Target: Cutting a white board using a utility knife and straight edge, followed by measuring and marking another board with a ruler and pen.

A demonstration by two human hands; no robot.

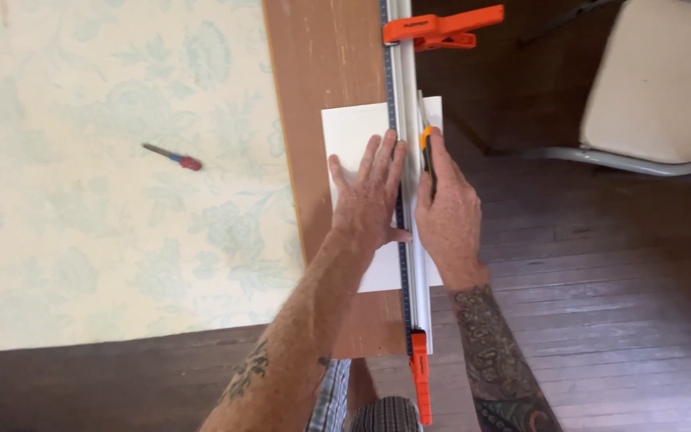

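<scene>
A white sheet [349, 132] lies on a brown board [321, 56]. A long metal straightedge [403, 72] runs across the sheet, held at both ends by orange clamps, the far clamp [441, 28] and the near clamp [419, 384]. My left hand [371, 200] lies flat on the sheet with fingers spread, its edge against the straightedge. My right hand [448, 212] grips an orange and black utility knife [426, 148] on the right side of the straightedge, the forefinger stretched along its top.
A pale patterned floor covering [105, 200] lies to the left, with a small red-handled tool [173, 158] on it. Dark wooden floorboards [601, 304] fill the right and bottom. A folding chair with a cream seat [657, 80] stands at the upper right.
</scene>
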